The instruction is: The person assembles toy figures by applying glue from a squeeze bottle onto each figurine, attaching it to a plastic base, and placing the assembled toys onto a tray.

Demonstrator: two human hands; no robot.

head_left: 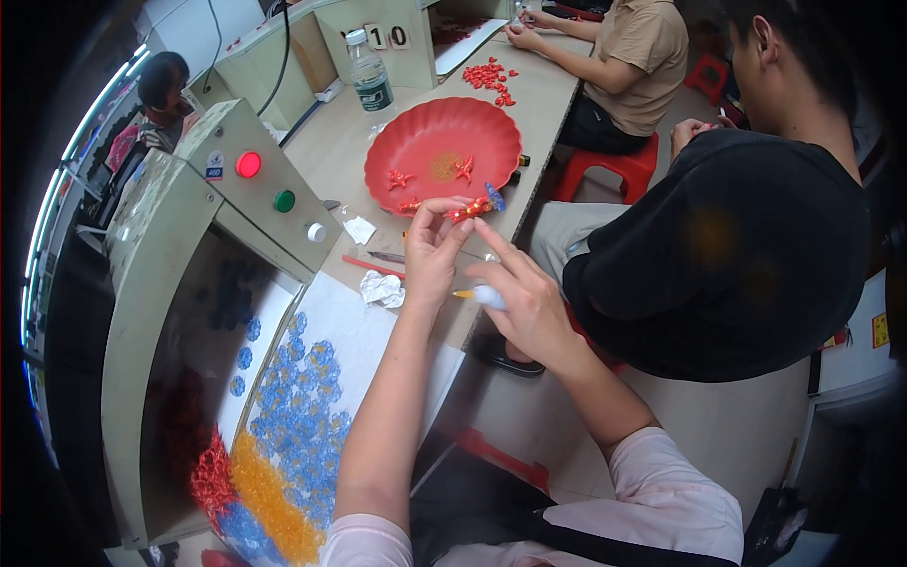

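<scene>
My left hand (435, 248) pinches a small red figure (465, 212) with yellow specks, just over the near rim of a red scalloped plate (406, 123). A blue flower-like piece (494, 197) sits at the figure's right end. The index fingertip of my right hand (534, 302) reaches the figure's lower side. Curled in that hand's other fingers is a small white bottle (489, 297) with a yellow pointed tip, aimed left. On the plate lie red star-shaped figures (464, 169) and a patch of yellow bits (445, 167).
Blue translucent pieces (298, 397), yellow pieces (269, 491) and red pieces (213, 477) cover white paper by a machine (142, 274) with lit buttons. Crumpled tissue (382, 288), a red stick (371, 267) and a bottle (370, 76) stand nearby. A person in black (727, 255) sits close right.
</scene>
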